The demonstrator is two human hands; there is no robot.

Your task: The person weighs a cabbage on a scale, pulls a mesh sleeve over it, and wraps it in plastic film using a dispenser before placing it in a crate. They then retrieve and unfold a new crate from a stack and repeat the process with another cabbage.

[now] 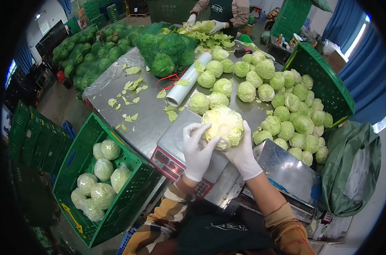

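Head view: two gloved hands cup a cabbage over the scale.

Left of the scale [176,146] stands a green crate [80,148] of wrapped heads. Above the scale, the left hand [197,151] grasps the cabbage [224,126] from its left, the right hand [244,153] from below-right; stem end faces the camera, both equally near. Right of the scale lies a cabbage pile [286,114]. Beyond it, a co-worker's gloved hand [218,25] trims leaves.
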